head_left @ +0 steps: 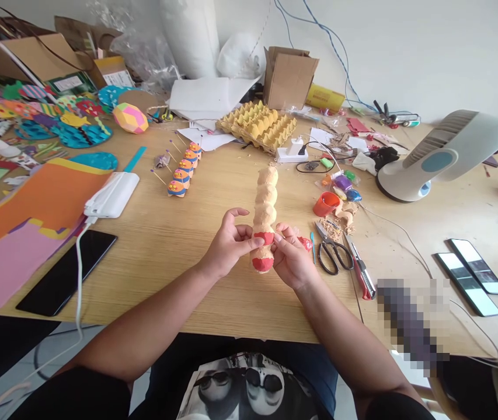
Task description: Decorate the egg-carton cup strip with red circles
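Observation:
A strip of egg-carton cups [265,204], tan and bumpy, lies lengthwise on the wooden table [178,256] in front of me. Its two nearest cups carry red clay patches [263,238]. My left hand [230,240] pinches the strip from the left, fingers closed on the red patch. From the right, my right hand [290,256] presses its fingertips against the same cup. A small lump of red clay [305,242] lies just right of my right hand.
Scissors [334,252], a cutter [361,269] and an orange cup [326,204] lie to the right, near clay pieces [344,183] and a fan [445,153]. A finished painted caterpillar [185,169], power bank [112,195], phone [67,272] and coloured paper [25,227] occupy the left. An egg tray [257,123] sits behind.

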The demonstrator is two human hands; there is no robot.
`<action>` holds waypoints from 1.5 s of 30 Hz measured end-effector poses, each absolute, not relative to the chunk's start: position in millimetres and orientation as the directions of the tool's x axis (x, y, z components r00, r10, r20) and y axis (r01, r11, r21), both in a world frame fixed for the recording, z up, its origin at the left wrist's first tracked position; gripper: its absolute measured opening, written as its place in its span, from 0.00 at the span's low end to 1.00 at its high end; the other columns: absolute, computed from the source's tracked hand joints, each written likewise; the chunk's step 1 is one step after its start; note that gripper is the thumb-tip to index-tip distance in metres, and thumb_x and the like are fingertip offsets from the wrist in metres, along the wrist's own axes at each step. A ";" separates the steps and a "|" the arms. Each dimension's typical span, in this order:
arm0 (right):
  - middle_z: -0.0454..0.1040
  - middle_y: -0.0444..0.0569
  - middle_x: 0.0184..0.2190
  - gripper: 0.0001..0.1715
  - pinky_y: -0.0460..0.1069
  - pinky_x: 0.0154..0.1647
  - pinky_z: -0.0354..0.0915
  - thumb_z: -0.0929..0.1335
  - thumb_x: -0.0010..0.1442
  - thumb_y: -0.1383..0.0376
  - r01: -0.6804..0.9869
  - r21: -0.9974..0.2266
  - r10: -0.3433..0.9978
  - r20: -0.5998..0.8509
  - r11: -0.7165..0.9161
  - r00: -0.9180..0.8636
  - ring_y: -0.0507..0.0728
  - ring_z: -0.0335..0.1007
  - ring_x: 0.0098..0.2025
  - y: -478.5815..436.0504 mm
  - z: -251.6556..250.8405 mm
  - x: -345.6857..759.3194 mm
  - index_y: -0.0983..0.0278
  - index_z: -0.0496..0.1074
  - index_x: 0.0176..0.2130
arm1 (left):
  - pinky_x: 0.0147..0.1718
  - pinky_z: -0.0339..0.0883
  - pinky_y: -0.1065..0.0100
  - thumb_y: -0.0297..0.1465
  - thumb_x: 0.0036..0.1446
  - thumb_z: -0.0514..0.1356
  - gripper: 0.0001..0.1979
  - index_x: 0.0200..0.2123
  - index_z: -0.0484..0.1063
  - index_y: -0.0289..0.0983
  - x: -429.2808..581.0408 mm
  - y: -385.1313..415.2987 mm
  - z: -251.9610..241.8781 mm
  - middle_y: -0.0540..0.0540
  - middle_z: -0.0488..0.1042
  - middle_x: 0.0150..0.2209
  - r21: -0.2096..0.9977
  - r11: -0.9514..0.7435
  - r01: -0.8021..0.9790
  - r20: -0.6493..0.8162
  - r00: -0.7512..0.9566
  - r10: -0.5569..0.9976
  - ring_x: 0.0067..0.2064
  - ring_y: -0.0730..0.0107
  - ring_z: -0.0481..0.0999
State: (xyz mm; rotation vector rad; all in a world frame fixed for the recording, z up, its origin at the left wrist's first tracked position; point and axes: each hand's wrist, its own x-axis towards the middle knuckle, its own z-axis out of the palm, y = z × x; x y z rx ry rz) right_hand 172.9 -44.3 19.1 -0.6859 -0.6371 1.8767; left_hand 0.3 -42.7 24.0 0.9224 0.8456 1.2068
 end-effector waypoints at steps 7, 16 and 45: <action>0.78 0.37 0.30 0.20 0.43 0.30 0.71 0.79 0.56 0.63 -0.640 -0.663 0.916 -0.195 -0.387 -0.351 0.50 0.74 0.29 -45.4 19.4 172.8 0.56 0.68 0.41 | 0.31 0.65 0.72 0.32 0.48 0.76 0.37 0.54 0.56 0.44 1.4 -44.6 26.5 0.58 0.74 0.27 0.877 0.191 -0.441 -0.123 0.180 0.976 0.29 0.74 0.75; 0.80 0.38 0.32 0.19 0.43 0.31 0.71 0.79 0.55 0.64 -0.654 -0.644 0.912 -0.199 -0.397 -0.358 0.50 0.75 0.29 -45.8 22.6 172.7 0.57 0.68 0.40 | 0.30 0.62 0.73 0.32 0.48 0.76 0.35 0.53 0.59 0.46 1.4 -45.9 28.8 0.55 0.77 0.30 0.793 0.309 -0.525 -0.216 0.233 0.948 0.30 0.73 0.75; 0.77 0.38 0.30 0.21 0.45 0.33 0.69 0.80 0.54 0.62 -0.632 -0.687 0.920 -0.141 -0.357 -0.367 0.50 0.71 0.29 -44.4 21.4 174.1 0.57 0.70 0.41 | 0.23 0.51 0.74 0.40 0.54 0.73 0.29 0.54 0.68 0.39 -1.7 -42.0 29.0 0.58 0.62 0.21 0.760 0.338 -0.555 -0.216 0.275 0.937 0.22 0.79 0.59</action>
